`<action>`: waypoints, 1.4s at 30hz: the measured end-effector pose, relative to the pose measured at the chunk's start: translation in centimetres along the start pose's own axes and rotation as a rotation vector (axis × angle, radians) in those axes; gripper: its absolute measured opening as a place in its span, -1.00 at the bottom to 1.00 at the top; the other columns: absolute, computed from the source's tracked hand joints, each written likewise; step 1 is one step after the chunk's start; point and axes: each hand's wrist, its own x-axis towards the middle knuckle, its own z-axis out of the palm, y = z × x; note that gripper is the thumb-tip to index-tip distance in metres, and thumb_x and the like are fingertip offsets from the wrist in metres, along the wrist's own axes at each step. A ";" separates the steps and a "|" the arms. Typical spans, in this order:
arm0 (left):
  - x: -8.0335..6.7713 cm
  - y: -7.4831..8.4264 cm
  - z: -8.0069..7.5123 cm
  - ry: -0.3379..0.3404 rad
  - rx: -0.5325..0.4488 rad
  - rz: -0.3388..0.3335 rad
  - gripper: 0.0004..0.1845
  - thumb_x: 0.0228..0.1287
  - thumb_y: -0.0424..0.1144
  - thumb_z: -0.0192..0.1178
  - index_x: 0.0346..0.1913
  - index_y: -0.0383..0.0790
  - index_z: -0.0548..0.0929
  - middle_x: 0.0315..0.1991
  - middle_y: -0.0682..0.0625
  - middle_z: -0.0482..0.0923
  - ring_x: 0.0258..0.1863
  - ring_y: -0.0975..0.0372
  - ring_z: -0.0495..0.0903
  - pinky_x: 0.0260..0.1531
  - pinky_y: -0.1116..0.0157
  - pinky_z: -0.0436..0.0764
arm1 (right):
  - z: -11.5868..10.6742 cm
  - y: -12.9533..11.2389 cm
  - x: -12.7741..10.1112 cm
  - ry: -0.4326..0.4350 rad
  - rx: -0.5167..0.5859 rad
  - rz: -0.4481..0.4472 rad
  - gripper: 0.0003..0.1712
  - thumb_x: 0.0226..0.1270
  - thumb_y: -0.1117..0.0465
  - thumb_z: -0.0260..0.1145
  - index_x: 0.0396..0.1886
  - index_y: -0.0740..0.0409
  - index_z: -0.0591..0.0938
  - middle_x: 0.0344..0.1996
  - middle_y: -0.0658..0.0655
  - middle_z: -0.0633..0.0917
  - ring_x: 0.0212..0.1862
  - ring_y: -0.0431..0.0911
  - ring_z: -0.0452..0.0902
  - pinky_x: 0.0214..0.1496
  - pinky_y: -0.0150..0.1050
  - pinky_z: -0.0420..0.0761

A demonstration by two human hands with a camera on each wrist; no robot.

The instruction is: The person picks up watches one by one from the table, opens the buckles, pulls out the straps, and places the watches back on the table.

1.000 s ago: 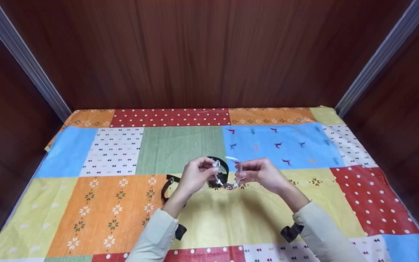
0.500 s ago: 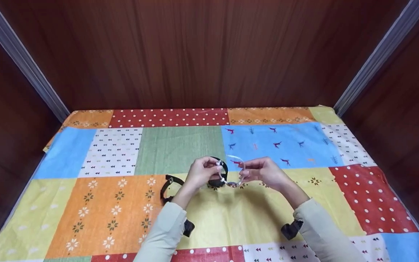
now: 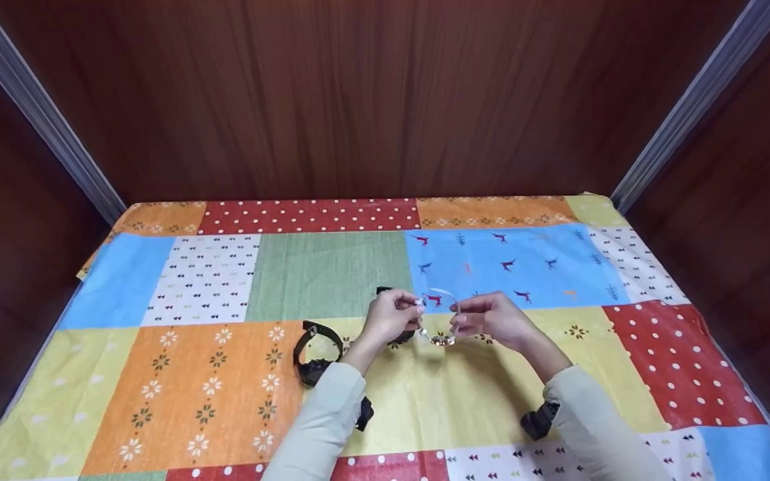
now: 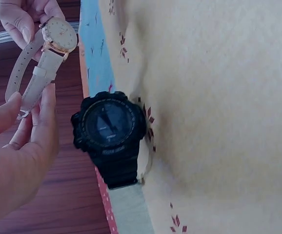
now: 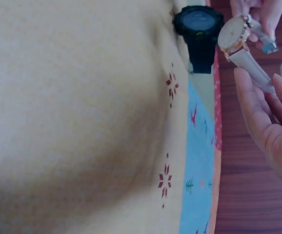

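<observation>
1. Bottom of the head view: my two cream sleeves (image 3: 321, 421) come up from the lower edge, each wrist wearing a small black camera mount, over the yellow patch of the patchwork tablecloth (image 3: 178, 394).

2. Centre of the frame: I hold a white-strapped wristwatch (image 3: 440, 319) in the air between both hands, above the seam where the yellow patch meets the blue one. My left hand (image 3: 392, 317) pinches one strap end between thumb and fingertips, the fingers curled narrow around it; my right hand (image 3: 488, 317) pinches the other strap in the same way. In the left wrist view the watch (image 4: 58, 36) shows a pale dial in a gold-coloured case, the strap hanging unbuckled.

3. As I judge it, the work stands midway: the watch is lifted and spread between my hands, but its two strap ends are apart and the buckle is not fastened. Whether the tip has entered the buckle I cannot tell.

4. Just left of my left forearm, a black watch (image 3: 315, 354) lies untouched on the cloth at the edge of the orange patch.

5. Behind my left hand, a second black digital watch (image 4: 109, 134) rests on the cloth, largely hidden in the head view and plain in both wrist views.

6. Top of the frame: dark wood panelling (image 3: 371, 93) closes the scene.
</observation>
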 end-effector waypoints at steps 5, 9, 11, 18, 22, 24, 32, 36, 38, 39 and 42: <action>0.4 -0.2 0.8 0.016 0.020 0.001 -0.86 0.10 -0.50 0.21 -0.26 -0.49 0.58 -0.45 -0.12 0.54 -0.51 0.16 0.58 -0.42 0.27 0.63 | -0.5 0.4 0.0 -0.005 0.024 0.010 -0.64 0.17 0.57 0.13 -0.04 0.73 0.37 -0.37 0.34 0.64 -0.35 0.00 0.63 -0.13 -0.10 0.58; 0.6 -0.2 1.3 0.024 0.051 0.001 -0.87 0.09 -0.50 0.22 -0.27 -0.48 0.59 -0.47 -0.10 0.54 -0.57 0.25 0.54 -0.45 0.30 0.63 | -0.8 0.6 0.0 0.001 0.025 0.013 -0.67 0.18 0.57 0.11 -0.05 0.71 0.39 -0.38 0.30 0.64 -0.34 0.01 0.63 -0.12 -0.10 0.57; 0.7 -0.2 1.6 0.027 0.066 0.001 -0.86 0.09 -0.50 0.22 -0.26 -0.49 0.59 -0.48 -0.09 0.54 -0.58 0.25 0.54 -0.45 0.28 0.63 | -1.0 0.7 -0.1 0.005 0.030 0.014 -0.70 0.18 0.57 0.11 -0.08 0.66 0.43 -0.40 0.28 0.64 -0.34 0.01 0.63 -0.11 -0.09 0.57; 0.9 -0.6 2.4 0.065 0.101 -0.005 -0.82 0.08 -0.47 0.24 -0.23 -0.49 0.56 -0.52 -0.07 0.54 -0.59 0.22 0.57 -0.46 0.27 0.63 | -1.4 0.9 -0.2 0.016 0.055 0.020 -0.75 0.18 0.57 0.11 -0.13 0.61 0.48 -0.41 0.25 0.65 -0.33 0.01 0.63 -0.12 -0.12 0.58; 0.8 -0.7 2.7 0.097 0.095 -0.010 -0.83 0.07 -0.47 0.26 -0.28 -0.45 0.51 -0.53 -0.07 0.48 -0.54 0.11 0.59 -0.46 0.24 0.63 | -1.7 0.9 -0.3 0.025 0.082 0.025 -0.79 0.19 0.58 0.09 -0.16 0.57 0.50 -0.42 0.24 0.64 -0.30 0.03 0.63 -0.13 -0.11 0.58; 0.7 -0.8 2.8 0.112 0.099 0.001 -0.83 0.06 -0.47 0.26 -0.32 -0.42 0.48 -0.53 -0.06 0.46 -0.52 0.09 0.60 -0.46 0.23 0.63 | -1.8 1.0 -0.4 0.022 0.094 0.026 -0.80 0.20 0.58 0.08 -0.18 0.55 0.51 -0.42 0.22 0.64 -0.30 0.02 0.62 -0.13 -0.10 0.58; 0.7 -1.2 3.1 0.128 0.114 0.066 -0.86 0.03 -0.49 0.27 -0.48 -0.32 0.49 -0.57 -0.08 0.57 -0.62 0.16 0.59 -0.51 0.19 0.63 | -2.2 1.0 -0.5 0.018 0.109 0.030 -0.79 0.20 0.58 0.08 -0.17 0.54 0.52 -0.42 0.21 0.64 -0.35 -0.01 0.62 -0.14 -0.11 0.59; 0.7 -1.1 3.3 0.137 0.133 0.078 -0.88 0.04 -0.48 0.27 -0.49 -0.32 0.52 -0.57 -0.06 0.56 -0.60 0.13 0.60 -0.52 0.20 0.63 | -2.2 1.0 -0.6 0.033 0.112 0.046 -0.72 0.20 0.57 0.08 -0.08 0.67 0.42 -0.43 0.22 0.65 -0.36 0.00 0.62 -0.14 -0.10 0.59; 0.7 -1.2 3.5 0.141 0.151 0.078 -0.90 0.05 -0.47 0.26 -0.48 -0.31 0.54 -0.57 -0.05 0.56 -0.57 0.10 0.60 -0.56 0.27 0.62 | -2.3 1.0 -0.6 0.039 0.118 0.056 -0.66 0.20 0.57 0.08 -0.04 0.73 0.34 -0.43 0.22 0.64 -0.36 0.01 0.62 -0.14 -0.10 0.58; 0.7 -1.2 3.6 0.140 0.166 0.081 -0.90 0.05 -0.47 0.26 -0.47 -0.30 0.54 -0.57 -0.06 0.56 -0.56 0.08 0.61 -0.58 0.30 0.61 | -2.3 1.0 -0.6 0.040 0.119 0.058 -0.64 0.20 0.58 0.08 -0.03 0.76 0.31 -0.43 0.22 0.64 -0.35 0.01 0.62 -0.14 -0.09 0.58; 0.5 -1.3 3.8 0.146 0.231 0.101 -0.91 0.03 -0.47 0.27 -0.47 -0.29 0.56 -0.56 -0.04 0.56 -0.56 0.14 0.59 -0.62 0.41 0.56 | -2.4 1.2 -0.5 0.041 0.124 0.059 -0.61 0.21 0.58 0.07 -0.01 0.78 0.28 -0.43 0.22 0.64 -0.35 0.01 0.62 -0.14 -0.09 0.58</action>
